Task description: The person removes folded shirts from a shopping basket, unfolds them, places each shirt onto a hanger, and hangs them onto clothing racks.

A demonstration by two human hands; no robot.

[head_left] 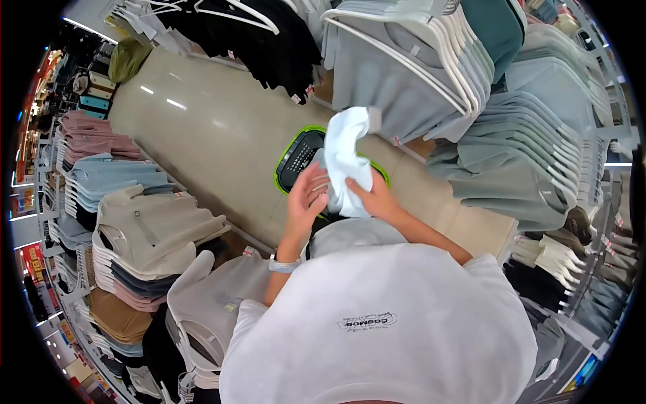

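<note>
My right hand grips a pale blue, folded piece of clothing near its lower right edge, thumb on top. The cloth hangs bent, its upper end curling to the right, where a small pale tag-like patch blurs. Close by on the left is my left hand, fingers apart and slightly curled; whether its fingertips touch the cloth I cannot tell. A silvery band circles that wrist. Below the cloth, a dark basket with a bright green rim stands on the floor, partly hidden by the cloth and my hands.
Grey shirts on white hangers fill the rack ahead, beside black garments. Green-grey tops hang at right. Along the left, a beige sweatshirt and pink tops hang. Pale tiled floor runs between the racks.
</note>
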